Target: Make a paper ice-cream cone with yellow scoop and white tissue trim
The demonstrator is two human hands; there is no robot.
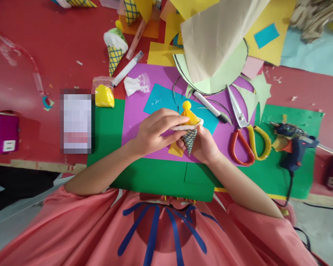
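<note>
A small paper cone (pixel 189 139) with a dark crisscross pattern points downward between my hands. Yellow material topped by a yellow ball (pixel 187 105) rises from its mouth, and a white strip (pixel 180 128) runs around the rim. My left hand (pixel 158 131) presses its fingers on the yellow part and the white strip. From the right, my right hand (pixel 207 145) grips the cone's side, its thumb at the rim. A small yellow-orange paper piece (pixel 175 149) lies below the cone, partly hidden by the hands.
Scissors (pixel 241 120) and a glue gun (pixel 295 149) lie to the right. A marker (pixel 210 106) sits beyond my hands, near a beige paper bag (pixel 208 40). On the left are a yellow clay packet (pixel 104 96), another decorated cone (pixel 115 53) and a blurred rectangular object (pixel 77 122).
</note>
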